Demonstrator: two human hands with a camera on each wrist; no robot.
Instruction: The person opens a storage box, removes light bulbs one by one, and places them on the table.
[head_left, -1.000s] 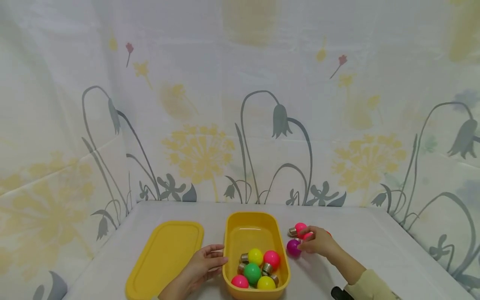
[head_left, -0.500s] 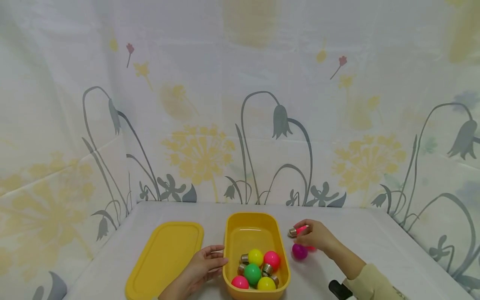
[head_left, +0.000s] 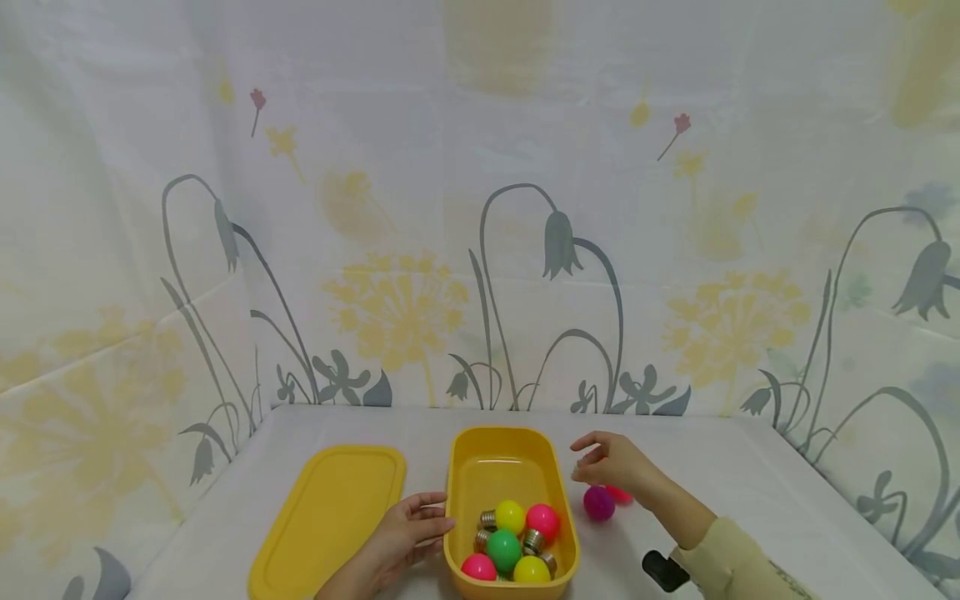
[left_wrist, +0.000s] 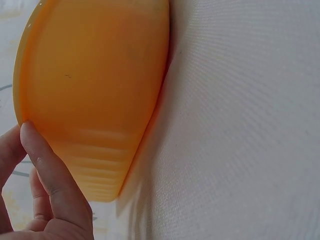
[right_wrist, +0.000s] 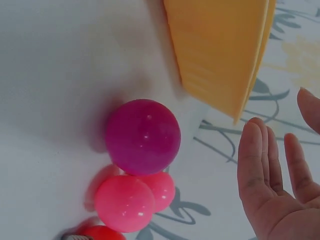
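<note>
In the head view, my left hand touches the left side of a yellow plastic box with its fingertips. The left wrist view shows those fingertips at the rim of the box wall. Inside the box lie several coloured light bulbs, among them a green bulb and a pink bulb. To the right of the box, my right hand hovers with spread fingers and holds nothing. Near it sit a purple bulb, a pink bulb, another pink one partly hidden behind, and a red bulb.
A yellow lid lies flat to the left of the box. The white tabletop meets a curtain printed with flowers at the back. A dark device sits at my right wrist.
The purple bulb has shifted slightly right. My right hand has moved from the bulbs' near side up and left, its fingers now apart. The left hand and the box stay in place.
</note>
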